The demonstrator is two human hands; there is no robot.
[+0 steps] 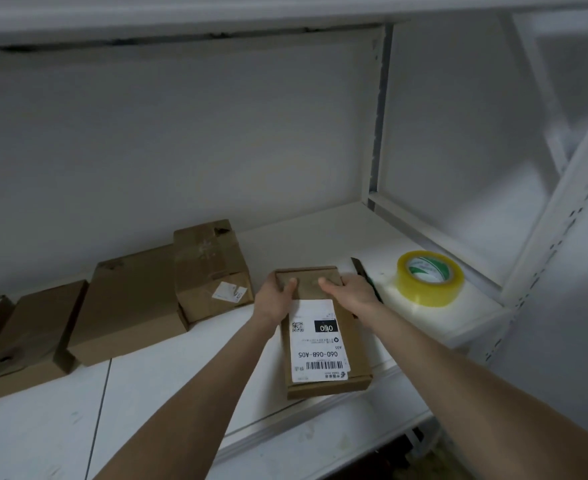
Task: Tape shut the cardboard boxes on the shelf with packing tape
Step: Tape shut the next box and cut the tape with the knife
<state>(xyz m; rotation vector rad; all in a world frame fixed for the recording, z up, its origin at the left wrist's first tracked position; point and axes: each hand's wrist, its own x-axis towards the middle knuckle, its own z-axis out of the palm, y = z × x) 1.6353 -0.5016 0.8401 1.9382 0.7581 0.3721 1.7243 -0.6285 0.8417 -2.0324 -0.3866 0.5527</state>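
I judged this the positioning step: the labelled box (pixel 309 291) lay at the near edge of the shelf (pixel 181 393), with my left grip (pixel 274 299) and right grip (pixel 351 292) both clasping its far end, thumbs on top. Next, one grip would need to let go and fetch the tape roll (pixel 430 278) just to the right.

I grip the far end of a flat cardboard box (pixel 323 341) with my left hand (pixel 274 299) and right hand (pixel 349 294), thumbs on top. Its white shipping label (pixel 318 344) faces up. A yellow packing tape roll (pixel 430 278) sits just right; four boxes (pixel 129 303) line the white shelf (pixel 167 393) to my left.
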